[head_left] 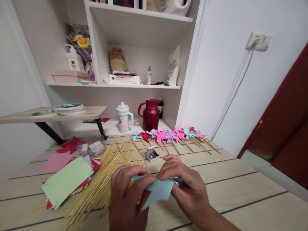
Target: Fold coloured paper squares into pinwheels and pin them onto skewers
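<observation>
Between my two hands is a light-blue paper pinwheel (pixel 160 192), its blades partly folded in toward the middle. My left hand (pixel 130 192) pinches its left side with thumb and fingers. From the right, my right hand (pixel 184 189) grips the paper, its fingertips pressed at the centre. A thin stick (pixel 145 162) shows just behind the paper; whether it is joined to the pinwheel I cannot tell. Just beyond my hands stands a small open box (pixel 153 155) of shiny metal pins. Left of my left hand lies a heap of thin wooden sticks (pixel 103 179).
A stack of cut coloured paper (pixel 68 181) lies at the left, near clear plastic boxes (pixel 96 148). Several pinwheels on sticks (pixel 169 136) line the table's back edge. Behind them stand a red jug (pixel 151 117) and a spotted cup (pixel 123 120). A raised wooden stand (pixel 93 112) is back left.
</observation>
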### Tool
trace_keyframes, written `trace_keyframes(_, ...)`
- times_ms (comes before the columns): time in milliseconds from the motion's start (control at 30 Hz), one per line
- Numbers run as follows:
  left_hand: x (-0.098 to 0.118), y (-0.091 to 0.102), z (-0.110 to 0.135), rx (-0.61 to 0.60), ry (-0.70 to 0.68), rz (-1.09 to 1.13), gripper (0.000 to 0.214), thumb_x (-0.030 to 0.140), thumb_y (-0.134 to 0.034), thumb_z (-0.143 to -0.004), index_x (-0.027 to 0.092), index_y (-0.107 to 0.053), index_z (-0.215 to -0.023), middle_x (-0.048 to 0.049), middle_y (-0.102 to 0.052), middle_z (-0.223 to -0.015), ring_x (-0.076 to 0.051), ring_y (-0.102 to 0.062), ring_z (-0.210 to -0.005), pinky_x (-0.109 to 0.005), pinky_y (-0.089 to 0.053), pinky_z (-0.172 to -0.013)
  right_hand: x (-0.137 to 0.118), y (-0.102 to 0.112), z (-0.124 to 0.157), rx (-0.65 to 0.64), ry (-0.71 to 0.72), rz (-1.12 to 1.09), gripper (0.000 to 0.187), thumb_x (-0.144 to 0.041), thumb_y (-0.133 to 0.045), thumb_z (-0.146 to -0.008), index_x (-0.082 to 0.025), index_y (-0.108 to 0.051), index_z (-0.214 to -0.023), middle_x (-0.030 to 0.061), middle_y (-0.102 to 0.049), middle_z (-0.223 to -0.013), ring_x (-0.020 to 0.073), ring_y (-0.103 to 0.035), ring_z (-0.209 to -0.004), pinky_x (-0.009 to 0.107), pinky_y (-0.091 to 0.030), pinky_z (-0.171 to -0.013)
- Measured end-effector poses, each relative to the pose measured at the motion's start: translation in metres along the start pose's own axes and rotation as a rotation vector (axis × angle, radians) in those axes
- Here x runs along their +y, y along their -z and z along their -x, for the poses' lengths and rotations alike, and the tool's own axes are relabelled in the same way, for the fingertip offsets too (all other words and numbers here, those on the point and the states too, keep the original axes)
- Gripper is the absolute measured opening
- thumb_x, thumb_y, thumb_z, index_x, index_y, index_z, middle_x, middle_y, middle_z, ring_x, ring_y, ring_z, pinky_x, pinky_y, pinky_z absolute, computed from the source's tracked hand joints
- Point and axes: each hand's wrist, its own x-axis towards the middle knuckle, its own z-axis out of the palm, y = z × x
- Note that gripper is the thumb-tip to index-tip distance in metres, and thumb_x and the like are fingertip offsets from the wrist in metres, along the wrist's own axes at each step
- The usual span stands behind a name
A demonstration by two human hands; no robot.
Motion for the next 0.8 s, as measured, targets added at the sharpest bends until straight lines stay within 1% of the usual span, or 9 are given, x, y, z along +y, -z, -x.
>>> trace_keyframes(100,-0.002,0.007,-0.002,-0.015,-0.125,-0.029,0.02,0.018,-0.06,-0.085,0.025,-0.066,-0.103,-0.0038,-0.062,-0.101,-0.019,-0.056,-0.099,-0.035,-0.043,-0.096,-0.002,0.004,-0.002,-0.041,0.141,0.052,0.031,0.002,-0.056,-0.08,-0.022,-0.065,-0.098,0.0011,-0.071,-0.085,0.016,-0.066,-0.077,0.044,-0.04,-0.098)
trace_keyframes(200,-0.002,0.01,-0.003,-0.015,-0.232,-0.073,0.027,0.011,-0.057,-0.084,0.023,-0.067,-0.107,-0.0041,-0.065,-0.099,-0.017,-0.057,-0.097,-0.036,-0.04,-0.099,-0.004,0.006,-0.003,-0.045,0.159,0.061,0.033,0.003,-0.055,-0.079,-0.021,-0.064,-0.1,0.0016,-0.072,-0.085,0.0164,-0.066,-0.077,0.044,-0.04,-0.098)
trace_keyframes(300,0.004,0.01,-0.003,0.031,-0.239,-0.114,0.03,0.007,-0.057,-0.084,0.024,-0.069,-0.105,-0.0028,-0.067,-0.096,-0.016,-0.059,-0.095,-0.038,-0.039,-0.1,-0.005,0.006,-0.002,-0.058,0.144,0.074,0.032,0.003,-0.053,-0.08,-0.021,-0.063,-0.098,0.0015,-0.071,-0.084,0.0162,-0.066,-0.077,0.045,-0.04,-0.098)
trace_keyframes(400,0.009,0.01,-0.004,0.081,-0.223,-0.119,0.026,0.009,-0.056,-0.086,0.023,-0.07,-0.102,-0.0032,-0.069,-0.095,-0.017,-0.06,-0.097,-0.04,-0.039,-0.101,-0.007,0.006,0.0,-0.09,0.123,0.085,0.031,0.002,-0.049,-0.08,-0.021,-0.062,-0.097,0.0019,-0.069,-0.083,0.0167,-0.065,-0.078,0.047,-0.039,-0.098)
trace_keyframes(567,0.009,0.013,-0.008,0.063,-0.283,-0.128,0.021,0.015,-0.055,-0.088,0.024,-0.07,-0.1,-0.0009,-0.072,-0.092,-0.016,-0.063,-0.093,-0.036,-0.042,-0.099,-0.008,0.006,0.001,-0.084,0.116,0.142,0.027,-0.001,-0.046,-0.081,-0.021,-0.059,-0.093,0.0016,-0.065,-0.079,0.016,-0.062,-0.073,0.044,-0.041,-0.094)
trace_keyframes(633,0.007,0.012,-0.008,0.067,-0.271,-0.113,0.021,0.015,-0.057,-0.087,0.026,-0.07,-0.099,0.0005,-0.072,-0.091,-0.015,-0.064,-0.09,-0.034,-0.043,-0.097,-0.008,0.005,0.002,-0.069,0.121,0.164,0.026,-0.001,-0.046,-0.081,-0.021,-0.059,-0.092,0.001,-0.064,-0.078,0.0153,-0.061,-0.071,0.043,-0.041,-0.092)
trace_keyframes(700,0.005,0.007,-0.006,0.056,-0.223,-0.083,0.021,0.014,-0.059,-0.084,0.026,-0.07,-0.099,0.0012,-0.072,-0.091,-0.015,-0.064,-0.088,-0.033,-0.044,-0.095,-0.007,0.002,0.003,-0.024,0.08,0.155,0.023,-0.002,-0.049,-0.083,-0.022,-0.06,-0.089,-0.0005,-0.064,-0.076,0.0144,-0.06,-0.069,0.041,-0.041,-0.093)
trace_keyframes(767,0.005,-0.001,-0.003,0.022,-0.067,-0.032,0.019,0.015,-0.061,-0.083,0.027,-0.07,-0.096,0.0011,-0.071,-0.092,-0.015,-0.064,-0.087,-0.03,-0.048,-0.088,-0.006,-0.002,0.003,0.026,-0.066,0.115,0.017,-0.007,-0.055,-0.084,-0.023,-0.062,-0.083,-0.0019,-0.065,-0.073,0.0147,-0.06,-0.071,0.039,-0.041,-0.093)
trace_keyframes(800,0.005,-0.006,-0.001,0.003,0.068,0.002,0.015,0.018,-0.061,-0.084,0.028,-0.07,-0.092,0.001,-0.07,-0.091,-0.015,-0.065,-0.086,-0.029,-0.05,-0.081,-0.005,-0.003,0.003,0.037,-0.184,0.082,0.014,-0.01,-0.059,-0.083,-0.023,-0.064,-0.08,-0.0017,-0.066,-0.073,0.0154,-0.06,-0.073,0.037,-0.043,-0.091)
